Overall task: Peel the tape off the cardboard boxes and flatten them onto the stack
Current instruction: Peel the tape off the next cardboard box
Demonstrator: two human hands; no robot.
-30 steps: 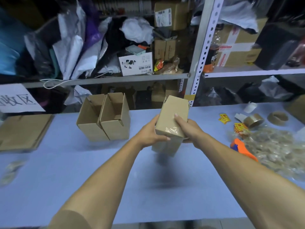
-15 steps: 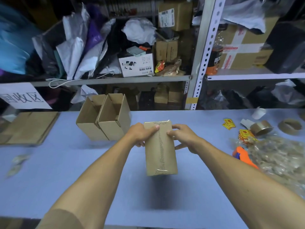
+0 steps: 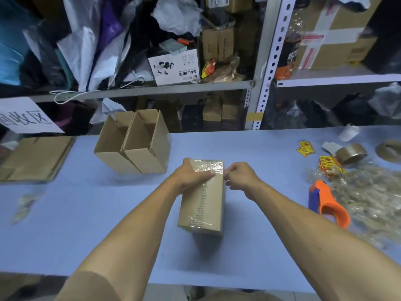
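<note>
A small sealed cardboard box (image 3: 204, 205) stands on the blue table (image 3: 86, 224), its long taped face towards me. Clear tape (image 3: 207, 167) wraps over its far end. My left hand (image 3: 191, 174) grips the far left corner of the box, thumb pressed on the tape. My right hand (image 3: 240, 177) is at the far right edge, fingers pinched at the tape's end. Flattened boxes lie in a stack (image 3: 36, 157) at the far left.
Two open cardboard boxes (image 3: 134, 144) stand behind, left of centre. At the right lie an orange and blue tape dispenser (image 3: 327, 203), a heap of peeled tape (image 3: 368, 196), tape rolls (image 3: 351, 153) and yellow stickers (image 3: 306, 148). Cluttered shelves (image 3: 173, 88) back the table.
The box was turned from an upright hold so its taped face points up, then lowered onto the table. Both hands shifted to its far end, at the tape.
</note>
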